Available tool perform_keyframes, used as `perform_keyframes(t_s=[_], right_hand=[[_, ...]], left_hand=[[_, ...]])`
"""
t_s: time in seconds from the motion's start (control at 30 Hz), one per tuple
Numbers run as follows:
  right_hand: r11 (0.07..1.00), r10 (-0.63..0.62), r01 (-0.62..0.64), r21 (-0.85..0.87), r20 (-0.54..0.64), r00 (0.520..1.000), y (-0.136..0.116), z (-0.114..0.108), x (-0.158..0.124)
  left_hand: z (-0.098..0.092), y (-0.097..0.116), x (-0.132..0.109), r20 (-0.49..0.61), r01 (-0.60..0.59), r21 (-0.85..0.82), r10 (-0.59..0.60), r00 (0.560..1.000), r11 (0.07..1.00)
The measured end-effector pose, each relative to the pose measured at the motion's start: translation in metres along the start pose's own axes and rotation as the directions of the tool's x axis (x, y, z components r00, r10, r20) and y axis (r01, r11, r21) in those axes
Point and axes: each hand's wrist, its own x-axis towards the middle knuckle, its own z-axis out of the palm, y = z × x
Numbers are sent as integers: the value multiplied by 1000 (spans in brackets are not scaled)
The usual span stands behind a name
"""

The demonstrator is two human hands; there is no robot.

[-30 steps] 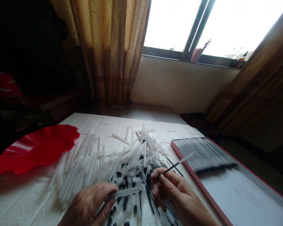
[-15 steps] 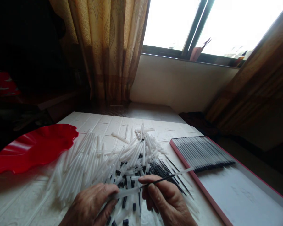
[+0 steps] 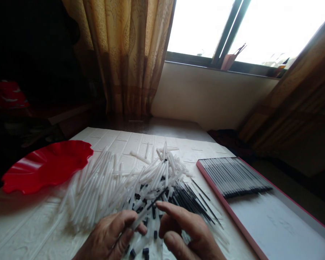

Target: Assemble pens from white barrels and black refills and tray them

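My left hand (image 3: 111, 234) pinches a thin black rod (image 3: 158, 196) by the translucent tube (image 3: 138, 221) around its near end. The rod points up and away over the pile. A second pale tube seems to be at its far end, though it blends with the tubes behind. My right hand (image 3: 186, 231) is open beside it, thumb and index finger apart, the index fingertip close to the rod. Short black caps (image 3: 145, 251) and short clear tubes lie under both hands. A bundle of bare black rods (image 3: 192, 202) lies beyond my right hand.
Long translucent tubes (image 3: 97, 191) are heaped at centre left. A red wavy-edged dish (image 3: 48, 164) stands at the left. To the right, a pink-edged tray (image 3: 227, 206) holds a row of sleeved black rods (image 3: 233, 177). The table has a white brick-patterned cover (image 3: 116, 139).
My right hand has let go of the black rod and its fingers have spread. The rod, now held only by my left hand, has swung to point more steeply away.
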Motion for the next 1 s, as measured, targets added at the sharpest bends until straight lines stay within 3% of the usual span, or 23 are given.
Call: perform_keyframes(t_s=[0.17,0.4,0.57,0.87,1.0], right_hand=[[957,37,5,-289,140,990,-9,-12,14],[749,223,40,-661,308,925,4,-4,6],[674,262,115,-729,382,886,10,0,2],[594,159,192,-781,347,924,21,10,-10],[589,172,196,-784,358,918,24,12,-13]], left_hand=[[0,0,-8,-36,209,-132,-216,976,969],[1,-4,-12,-52,255,-124,-263,963,959],[0,-1,-8,-62,255,-189,-271,961,948],[-2,-10,-5,41,328,-398,-340,940,857],[-3,-16,-5,102,336,-456,-327,940,824]])
